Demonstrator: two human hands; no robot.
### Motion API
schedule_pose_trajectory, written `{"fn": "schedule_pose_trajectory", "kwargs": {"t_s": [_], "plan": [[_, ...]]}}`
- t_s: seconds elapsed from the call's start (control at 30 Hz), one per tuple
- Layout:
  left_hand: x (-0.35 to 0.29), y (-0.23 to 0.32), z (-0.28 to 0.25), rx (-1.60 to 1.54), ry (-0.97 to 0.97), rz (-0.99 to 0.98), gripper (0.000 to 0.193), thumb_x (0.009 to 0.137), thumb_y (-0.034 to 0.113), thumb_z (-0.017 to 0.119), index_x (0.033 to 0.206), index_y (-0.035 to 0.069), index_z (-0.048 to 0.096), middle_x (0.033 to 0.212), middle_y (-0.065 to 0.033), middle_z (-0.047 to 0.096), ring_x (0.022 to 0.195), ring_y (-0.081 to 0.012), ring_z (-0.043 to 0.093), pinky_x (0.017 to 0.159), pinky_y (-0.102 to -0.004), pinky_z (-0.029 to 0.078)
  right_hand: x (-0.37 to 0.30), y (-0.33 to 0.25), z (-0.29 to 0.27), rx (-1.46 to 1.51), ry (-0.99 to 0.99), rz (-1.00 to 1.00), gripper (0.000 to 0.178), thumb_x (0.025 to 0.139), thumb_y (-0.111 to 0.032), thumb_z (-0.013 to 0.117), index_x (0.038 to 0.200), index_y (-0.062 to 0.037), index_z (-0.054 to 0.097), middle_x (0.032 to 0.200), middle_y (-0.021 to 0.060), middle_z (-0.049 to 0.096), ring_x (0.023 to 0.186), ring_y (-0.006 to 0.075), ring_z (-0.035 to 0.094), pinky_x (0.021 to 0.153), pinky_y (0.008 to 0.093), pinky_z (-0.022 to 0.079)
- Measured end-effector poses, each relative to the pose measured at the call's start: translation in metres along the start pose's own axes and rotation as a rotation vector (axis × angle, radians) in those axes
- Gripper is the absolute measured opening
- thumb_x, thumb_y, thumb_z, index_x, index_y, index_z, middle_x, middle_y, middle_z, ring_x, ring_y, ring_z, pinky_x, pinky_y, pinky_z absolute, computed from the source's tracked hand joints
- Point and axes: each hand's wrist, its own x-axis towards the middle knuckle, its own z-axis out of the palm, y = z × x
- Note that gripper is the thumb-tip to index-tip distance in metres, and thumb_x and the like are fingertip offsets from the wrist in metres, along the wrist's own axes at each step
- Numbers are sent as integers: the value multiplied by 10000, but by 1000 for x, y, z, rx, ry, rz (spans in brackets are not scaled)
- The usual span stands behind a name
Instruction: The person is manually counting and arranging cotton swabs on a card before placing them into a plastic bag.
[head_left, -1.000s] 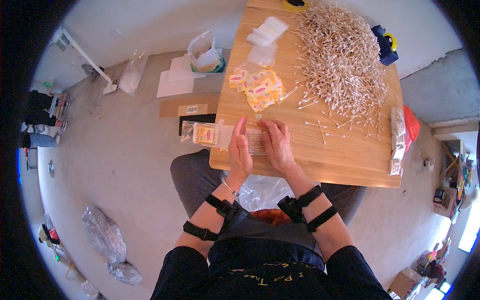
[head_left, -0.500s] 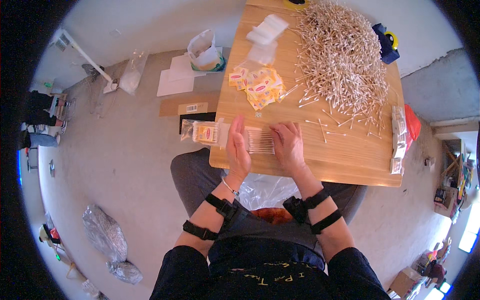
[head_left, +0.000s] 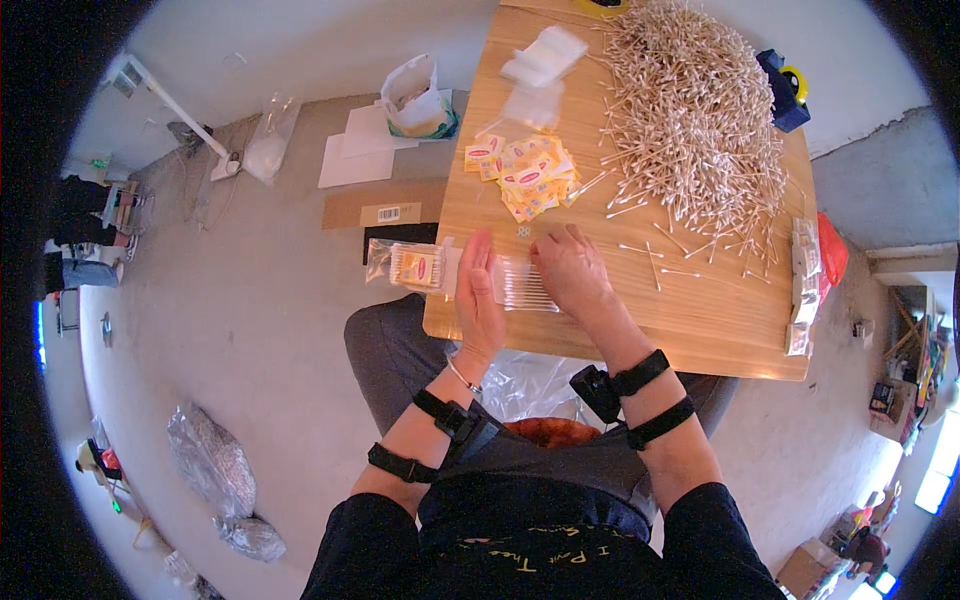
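A row of cotton swabs lies side by side near the table's front edge, seemingly on or in clear plastic. My left hand stands on its edge at the row's left end, fingers stretched out together. At the row's upper right end is my right hand, fingers bent and pressed together; whatever they pinch is hidden. Left of my left hand, a clear bag with swabs and a yellow card sticks out past the table edge. Yellow printed cards lie in a loose pile beyond my hands.
A big heap of cotton swabs covers the table's far right, with stray swabs before it. Clear plastic sleeves lie at the far left. A tape dispenser and small white packs line the right edge.
My right hand has moved slightly up and left along the end of the swab row. My left hand stays in place, and the whole view has shifted a little.
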Motion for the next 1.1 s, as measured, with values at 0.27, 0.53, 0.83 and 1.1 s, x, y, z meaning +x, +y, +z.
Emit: {"fn": "schedule_pose_trajectory", "kwargs": {"t_s": [0.27, 0.53, 0.83, 1.1], "plan": [[-1, 2, 2, -71, 20, -47, 616, 995, 396, 395, 1418, -41, 296, 1457, -184, 347, 1366, -259, 330, 1143, -378, 240, 5, -1, -3, -254, 10, -234, 111, 786, -120, 561, 828, -41, 627, 894, 105, 584, 929, 256, 587, 783, 363, 510], [-8, 33, 20, 346, -148, 95, 369, 982, 156, 520, 1292, -40, 486, 1322, -132, 526, 1213, -186, 494, 1033, -298, 380, -36, -20, -51, 595, 131, 111, 95, 884, -71, 564, 871, 23, 571, 838, 113, 614, 763, 215, 587, 709, 304, 475], [-54, 116, 74, 160, -471, -74, 217, 944, 133, 585, 1068, -39, 629, 1172, -148, 624, 1062, -173, 588, 920, -305, 479, -105, -51, -95, 1392, 136, 89, 88, 926, -80, 578, 942, 3, 599, 821, -15, 590, 735, 53, 521, 633, 215, 436], [-85, 127, 95, 132, -517, -85, 197, 913, 115, 628, 1051, -25, 638, 1111, -150, 650, 1054, -182, 598, 938, -321, 473, -146, -52, -119, 1587, 153, 90, 80, 907, -44, 625, 976, -4, 620, 889, -10, 622, 814, 48, 547, 714, 197, 453]]}}
